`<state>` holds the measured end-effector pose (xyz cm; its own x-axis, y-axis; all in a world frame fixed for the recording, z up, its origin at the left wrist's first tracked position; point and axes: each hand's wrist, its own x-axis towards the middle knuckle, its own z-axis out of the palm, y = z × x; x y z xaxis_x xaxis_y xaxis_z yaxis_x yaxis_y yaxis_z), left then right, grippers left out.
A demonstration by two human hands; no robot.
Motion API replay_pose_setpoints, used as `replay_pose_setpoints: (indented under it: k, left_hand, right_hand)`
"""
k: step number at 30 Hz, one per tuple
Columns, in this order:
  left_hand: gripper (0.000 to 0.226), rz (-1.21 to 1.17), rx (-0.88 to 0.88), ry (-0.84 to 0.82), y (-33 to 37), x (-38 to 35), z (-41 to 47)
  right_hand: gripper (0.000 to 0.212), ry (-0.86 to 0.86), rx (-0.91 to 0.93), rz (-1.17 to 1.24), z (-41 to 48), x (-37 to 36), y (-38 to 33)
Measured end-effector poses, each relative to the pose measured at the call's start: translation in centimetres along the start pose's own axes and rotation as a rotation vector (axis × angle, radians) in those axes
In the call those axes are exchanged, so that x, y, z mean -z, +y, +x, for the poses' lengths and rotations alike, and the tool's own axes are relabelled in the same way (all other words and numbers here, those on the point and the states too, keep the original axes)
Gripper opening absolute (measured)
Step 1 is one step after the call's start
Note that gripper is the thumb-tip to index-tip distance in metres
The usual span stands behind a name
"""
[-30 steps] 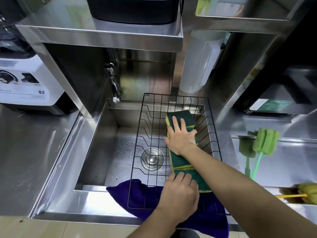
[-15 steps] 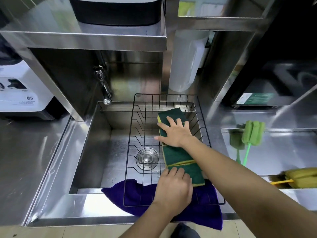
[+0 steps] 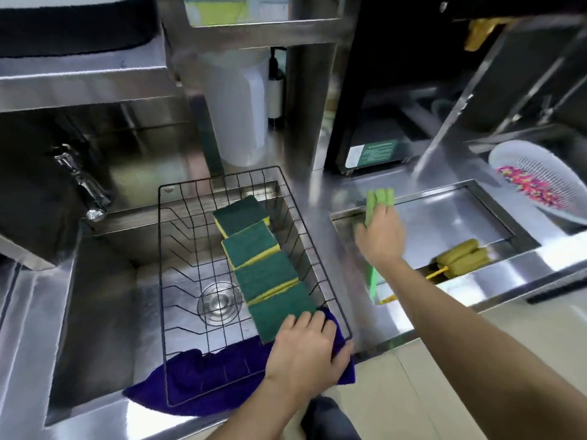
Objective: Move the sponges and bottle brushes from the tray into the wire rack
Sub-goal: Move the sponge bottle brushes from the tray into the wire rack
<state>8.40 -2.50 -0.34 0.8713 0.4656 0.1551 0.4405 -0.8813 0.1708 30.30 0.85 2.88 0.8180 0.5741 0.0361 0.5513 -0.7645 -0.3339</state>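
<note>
Several green-and-yellow sponges lie in an overlapping row along the right side of the black wire rack, which sits over the sink. My left hand grips the rack's near right corner, fingers resting on the nearest sponge. To the right, my right hand is in the recessed steel tray, closed around the neck of the green bottle brush; its head sticks out above my fingers. A yellow bottle brush lies in the tray's near part.
A purple cloth lies under the rack's near end on the sink edge. The faucet stands at the sink's back left. A white jug is behind the rack. A white colander sits at the far right.
My right hand left the sponges in the rack and moved right onto the green brush in the tray. My left hand stayed at the rack's near end. The view swung right.
</note>
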Motion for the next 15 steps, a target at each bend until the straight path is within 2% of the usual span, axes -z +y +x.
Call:
replay_pose_setpoints:
  k: [3, 5, 8, 12, 15]
  left_hand:
    - [0.042, 0.025, -0.01, -0.009, -0.1, -0.2, 0.2]
    - [0.04, 0.032, -0.01, -0.009, 0.0, -0.2, 0.2]
    - [0.041, 0.029, -0.009, 0.008, 0.0, 0.0, 0.1]
    - [0.042, 0.022, 0.009, 0.044, -0.2, 0.0, -0.3]
    - [0.045, 0.031, 0.032, 0.056, -0.8, 0.0, -0.9]
  right_hand:
    - [0.049, -0.101, -0.162, 0.037, -1.2, -0.2, 3.0]
    - [0.052, -0.232, -0.227, 0.083, -1.6, -0.7, 4.4]
    - [0.038, -0.358, -0.238, 0.112, -1.8, -1.3, 5.4]
    - [0.022, -0.275, -0.227, 0.183, -1.8, -0.4, 4.6]
    - [0.032, -0.122, -0.202, 0.254, -1.4, 0.9, 3.3]
